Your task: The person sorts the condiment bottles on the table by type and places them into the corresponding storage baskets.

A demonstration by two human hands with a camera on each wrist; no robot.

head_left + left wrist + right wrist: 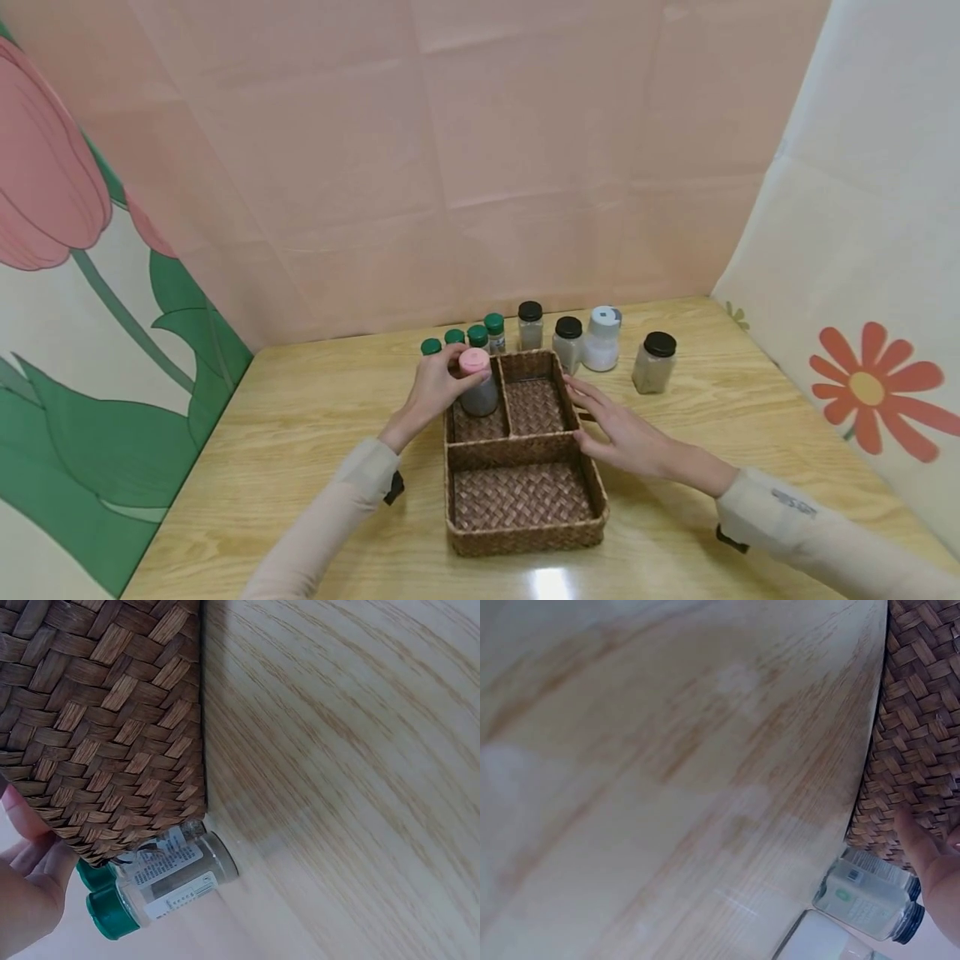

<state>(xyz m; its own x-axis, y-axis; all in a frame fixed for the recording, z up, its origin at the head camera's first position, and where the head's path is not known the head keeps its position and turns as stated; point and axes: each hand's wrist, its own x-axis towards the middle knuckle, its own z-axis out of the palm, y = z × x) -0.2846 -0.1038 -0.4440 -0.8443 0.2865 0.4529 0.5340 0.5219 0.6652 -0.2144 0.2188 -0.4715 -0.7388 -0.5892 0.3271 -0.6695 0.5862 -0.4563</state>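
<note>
A brown woven basket [525, 533] with three compartments stands on the table. In its back left compartment is a jar with a pink lid [474, 362] and dark contents. My left hand [431, 390] grips this jar near its lid, fingers and thumb around it. On the basket's right side rests my right hand [626, 433], its fingers spread along the outer wall. The right wrist view shows a finger [922, 844] of that hand against the weave. The back right and front compartments hold nothing visible.
Several green-capped bottles [494, 332] stand behind the basket's left part. Black-lidded jars [530, 327] and a white container [602, 340] are behind its right part. Farther right stands another black-lidded jar [654, 363]. Pink cloth [525, 167] hangs behind the table.
</note>
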